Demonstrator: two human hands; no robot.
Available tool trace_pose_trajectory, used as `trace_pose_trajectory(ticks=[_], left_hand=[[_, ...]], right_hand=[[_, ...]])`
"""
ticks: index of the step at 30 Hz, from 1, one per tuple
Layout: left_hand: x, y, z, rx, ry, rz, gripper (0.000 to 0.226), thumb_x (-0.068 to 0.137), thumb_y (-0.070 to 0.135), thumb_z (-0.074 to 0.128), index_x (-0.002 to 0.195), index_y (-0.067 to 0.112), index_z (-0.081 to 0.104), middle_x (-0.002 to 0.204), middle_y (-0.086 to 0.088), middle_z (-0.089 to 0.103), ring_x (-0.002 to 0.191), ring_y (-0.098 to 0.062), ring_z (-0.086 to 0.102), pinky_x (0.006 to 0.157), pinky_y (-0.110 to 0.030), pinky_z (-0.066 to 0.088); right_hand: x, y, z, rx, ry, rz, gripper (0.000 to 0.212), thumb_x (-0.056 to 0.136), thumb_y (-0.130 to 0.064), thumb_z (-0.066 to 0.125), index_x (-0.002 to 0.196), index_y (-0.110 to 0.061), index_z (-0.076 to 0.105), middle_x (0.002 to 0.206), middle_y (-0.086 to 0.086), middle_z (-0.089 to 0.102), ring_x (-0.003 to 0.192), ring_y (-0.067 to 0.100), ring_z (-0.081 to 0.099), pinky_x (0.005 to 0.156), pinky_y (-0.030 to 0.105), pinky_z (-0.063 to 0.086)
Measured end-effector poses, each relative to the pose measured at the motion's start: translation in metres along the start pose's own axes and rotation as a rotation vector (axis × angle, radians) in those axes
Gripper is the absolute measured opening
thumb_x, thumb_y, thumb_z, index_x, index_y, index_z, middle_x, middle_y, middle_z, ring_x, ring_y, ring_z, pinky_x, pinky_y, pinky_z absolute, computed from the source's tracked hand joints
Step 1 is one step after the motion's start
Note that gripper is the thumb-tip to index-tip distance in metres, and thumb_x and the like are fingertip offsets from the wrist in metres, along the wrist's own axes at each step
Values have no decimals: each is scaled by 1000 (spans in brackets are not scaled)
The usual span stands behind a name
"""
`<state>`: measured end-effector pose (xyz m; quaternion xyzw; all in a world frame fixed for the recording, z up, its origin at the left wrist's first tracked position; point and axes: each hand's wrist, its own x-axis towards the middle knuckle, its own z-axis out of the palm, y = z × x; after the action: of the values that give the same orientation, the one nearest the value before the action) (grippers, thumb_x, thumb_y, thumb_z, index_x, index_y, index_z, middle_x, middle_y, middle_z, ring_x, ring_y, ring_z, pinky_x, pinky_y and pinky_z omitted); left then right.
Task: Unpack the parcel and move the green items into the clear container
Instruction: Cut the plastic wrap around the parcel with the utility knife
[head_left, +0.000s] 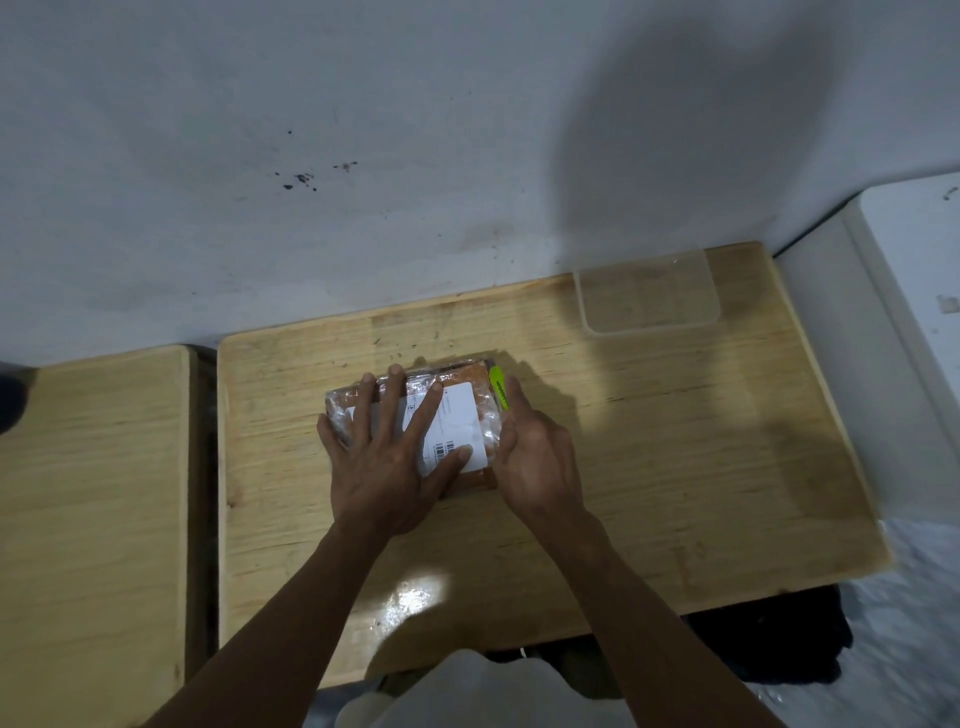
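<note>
A brown parcel (480, 392) wrapped in clear tape, with a white shipping label, lies in the middle of the wooden table (649, 457). My left hand (387, 457) presses flat on top of it, fingers spread. My right hand (535, 457) is at the parcel's right edge, closed around a bright green cutter (498, 387) whose tip points away from me along that edge. The clear container (649, 293) stands empty at the far right of the table, against the wall.
A second wooden table (88, 493) stands to the left across a narrow gap. A white wall rises behind both tables. A white cabinet or ledge (883, 338) borders the table's right side.
</note>
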<state>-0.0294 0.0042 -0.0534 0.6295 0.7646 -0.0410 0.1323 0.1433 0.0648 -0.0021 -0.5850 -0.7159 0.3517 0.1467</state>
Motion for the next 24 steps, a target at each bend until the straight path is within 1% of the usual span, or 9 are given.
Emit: trace_pose_trajectory(ticks=[4,7,9,12,14,17,20,24], left_hand=[[0,0,1,5,2,-3,83,88,86,20,159,44,9,171,0,-6,157,-31,-8,113,-76,11],[0,0,1,2,4,-2,83,88,86,21,159,45,9,171,1,-7,157,-31,-8,113,-76,12],[0,0,1,-9,2,-8,83,88,86,20,159,45,8,171,2,-8,157,-30,-9,113,-76,11],[0,1,0,-14,-6,-20,84,87,87,16,159,46,7,171,3,-10,157,-28,-11,114,-76,10],[1,1,0,-13,-5,-26,84,86,88,15,159,46,7,171,4,-11,157,-27,-12,114,-75,9],[1,1,1,-25,6,-31,84,86,88,15,159,47,8,171,5,-10,157,-26,-12,114,-75,8],[1,2,1,-43,5,-32,83,86,88,16,158,47,9,171,5,-9,157,-26,-12,114,-75,6],[1,1,1,-48,0,-42,85,85,89,13,158,47,8,170,6,-12,157,-25,-15,115,-73,1]], right_hand=[[3,1,5,-101,-32,23,73,90,-14,60,153,-21,22,92,15,64,85,31,64,70,33,46],[4,-1,6,-137,-46,49,74,91,-19,60,152,-25,17,95,13,62,88,31,63,68,30,39],[4,-4,6,-151,-62,76,76,91,-18,58,152,-26,14,100,14,61,92,33,63,70,33,42],[-5,-8,4,-179,-79,87,72,92,-16,52,152,-25,14,104,15,60,94,35,62,74,39,48],[-12,-9,1,-166,-97,93,71,92,-14,50,152,-25,15,105,16,59,95,36,62,75,40,48],[-13,-10,0,-181,-103,93,72,91,-14,53,152,-24,16,105,16,60,96,35,63,73,37,46],[-11,-15,-4,-213,-106,111,68,92,-16,53,151,-24,18,105,15,61,96,35,63,72,35,44],[-29,-21,-11,-228,-148,118,62,97,-17,43,152,-21,15,112,17,59,100,36,62,77,38,46]])
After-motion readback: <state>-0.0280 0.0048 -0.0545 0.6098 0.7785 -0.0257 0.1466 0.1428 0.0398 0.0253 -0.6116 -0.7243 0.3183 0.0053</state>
